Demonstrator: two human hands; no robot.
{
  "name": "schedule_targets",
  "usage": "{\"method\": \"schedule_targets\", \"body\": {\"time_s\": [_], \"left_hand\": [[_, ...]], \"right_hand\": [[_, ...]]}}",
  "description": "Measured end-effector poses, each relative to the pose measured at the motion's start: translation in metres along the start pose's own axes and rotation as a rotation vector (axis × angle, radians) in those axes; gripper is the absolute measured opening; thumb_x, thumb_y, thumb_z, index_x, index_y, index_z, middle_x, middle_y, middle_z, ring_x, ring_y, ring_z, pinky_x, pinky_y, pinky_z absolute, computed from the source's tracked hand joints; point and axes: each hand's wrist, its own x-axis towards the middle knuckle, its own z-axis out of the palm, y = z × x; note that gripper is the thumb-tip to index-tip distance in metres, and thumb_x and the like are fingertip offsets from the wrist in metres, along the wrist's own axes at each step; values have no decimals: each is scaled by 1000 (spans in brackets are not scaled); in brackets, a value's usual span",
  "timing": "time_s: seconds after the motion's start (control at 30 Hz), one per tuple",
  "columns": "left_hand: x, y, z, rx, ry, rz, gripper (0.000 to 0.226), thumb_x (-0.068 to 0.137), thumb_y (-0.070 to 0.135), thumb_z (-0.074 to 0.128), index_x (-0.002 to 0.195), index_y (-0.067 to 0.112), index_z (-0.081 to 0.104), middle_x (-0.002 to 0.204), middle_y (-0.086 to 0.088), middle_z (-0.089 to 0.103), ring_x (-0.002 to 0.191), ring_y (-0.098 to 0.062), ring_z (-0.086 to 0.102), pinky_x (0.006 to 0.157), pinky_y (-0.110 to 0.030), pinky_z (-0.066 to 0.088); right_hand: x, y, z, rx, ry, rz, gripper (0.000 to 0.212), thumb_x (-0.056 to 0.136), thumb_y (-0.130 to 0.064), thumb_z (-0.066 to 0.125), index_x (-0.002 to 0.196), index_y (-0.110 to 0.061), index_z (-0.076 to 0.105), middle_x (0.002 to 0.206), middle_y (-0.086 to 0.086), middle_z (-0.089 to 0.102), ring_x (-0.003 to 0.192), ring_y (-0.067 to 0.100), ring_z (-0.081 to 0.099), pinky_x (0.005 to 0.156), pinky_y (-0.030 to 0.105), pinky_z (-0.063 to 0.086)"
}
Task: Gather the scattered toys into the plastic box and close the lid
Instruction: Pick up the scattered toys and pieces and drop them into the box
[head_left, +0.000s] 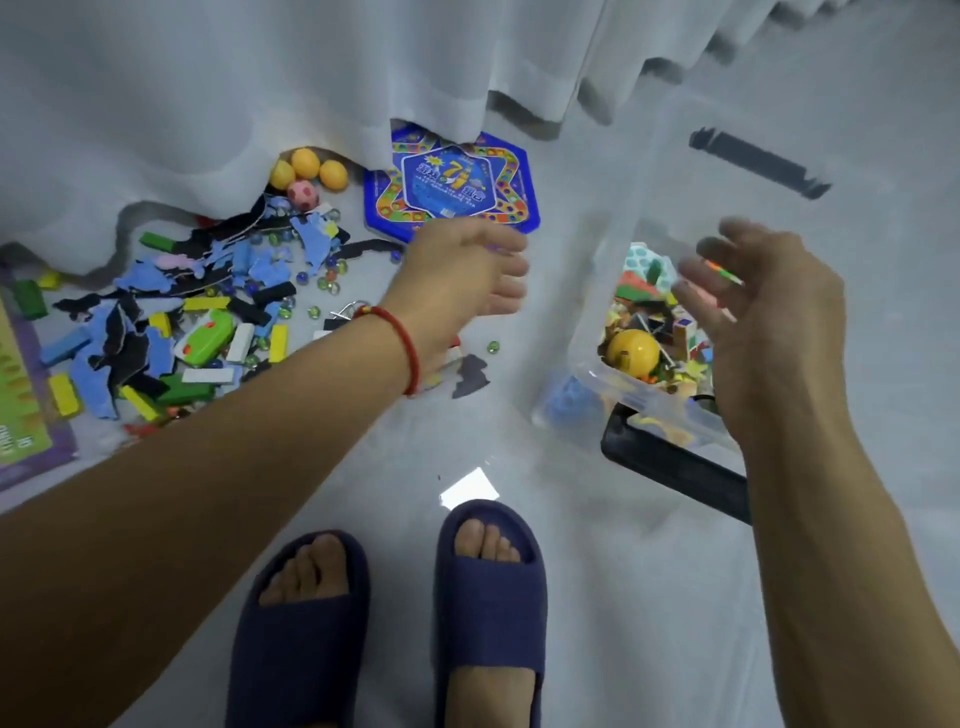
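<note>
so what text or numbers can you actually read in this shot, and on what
"7": large yellow numeral in the middle of the blue game board.
Chinese characters beside the 7 and small lines under it on the same board: too blurred to read.
White lettering on the purple and green sheet at the left edge: cut off and blurred, unreadable.
Nothing readable on the box, blocks or balls.

Left hand (462, 270) reaching forward, fingers loose; right hand (769, 312) raised, fingers spread, grip slack.
</note>
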Motion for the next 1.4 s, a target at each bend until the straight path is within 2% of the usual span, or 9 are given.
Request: {"method": "schedule_targets", "body": {"time_s": [0.13, 0.23, 0.43, 0.5, 0.67, 0.8, 1.0, 1.2, 1.4], "left_hand": [[12, -62, -84, 428, 255, -87, 26, 89, 0, 54, 84, 20, 69, 97, -9, 72, 80, -20, 67, 69, -32, 58], [8, -109, -121, 706, 297, -142, 22, 83, 6, 58, 85, 25, 69, 96, -6, 70, 81, -21, 64, 67, -25, 54], [13, -155, -118, 1030, 43, 61, 43, 81, 16, 72, 121, 19, 58, 115, -4, 58, 97, -15, 54, 87, -25, 44], [26, -156, -107, 1147, -81, 153, 60, 83, 20, 73, 138, 19, 48, 133, -5, 48, 115, -19, 49, 100, -31, 43], [67, -148, -81, 1375, -176, 181, 83, 89, 27, 68, 154, 26, 16, 160, -5, 13, 141, -27, 27, 99, -46, 47], [85, -156, -68, 1548, -194, 290, 66, 91, 26, 66, 147, 20, 30, 140, -10, 37, 123, -28, 44, 80, -37, 49], [73, -174, -77, 1429, -67, 341, 34, 90, 19, 66, 121, 20, 51, 117, -7, 52, 105, -27, 52, 77, -38, 55], [52, -192, -79, 1449, 73, 265, 51, 83, 14, 74, 126, 18, 48, 120, -8, 47, 99, -25, 51, 80, -31, 49], [39, -174, -105, 962, 220, 170, 33, 92, 23, 63, 121, 12, 54, 116, -11, 52, 102, -27, 53, 93, -39, 46]], "right_hand": [[-57, 20, 55, -253, -403, -330, 22, 87, -4, 50, 98, -9, 68, 91, 2, 71, 79, 21, 68, 68, 37, 59], [-61, 88, 89, -803, -667, -378, 25, 88, -16, 59, 111, -20, 66, 107, -6, 67, 89, 15, 65, 82, 35, 55], [1, 212, 98, -1430, -401, -154, 60, 93, -28, 56, 146, -16, 31, 149, 15, 30, 121, 42, 42, 91, 42, 43], [13, 224, 97, -1457, -385, -119, 68, 92, -38, 60, 148, -19, 27, 154, 10, 23, 122, 42, 35, 89, 44, 44], [24, 232, 88, -1238, -358, -277, 21, 91, -14, 65, 111, -12, 59, 117, 8, 48, 105, 29, 45, 81, 25, 35], [24, 235, 85, -1215, -356, -308, 24, 90, -12, 69, 112, -11, 60, 113, 9, 51, 101, 24, 46, 81, 22, 34], [22, 257, 83, -1350, -332, -529, 21, 79, -1, 71, 93, -3, 56, 90, 14, 53, 79, 28, 48, 67, 45, 51], [16, 263, 85, -1450, -434, -663, 21, 77, 8, 62, 88, -7, 52, 82, 9, 44, 74, 21, 36, 62, 34, 44], [20, 247, 92, -1021, -571, -284, 22, 87, -1, 51, 107, -11, 50, 100, 7, 51, 84, 23, 51, 73, 29, 39]]}}
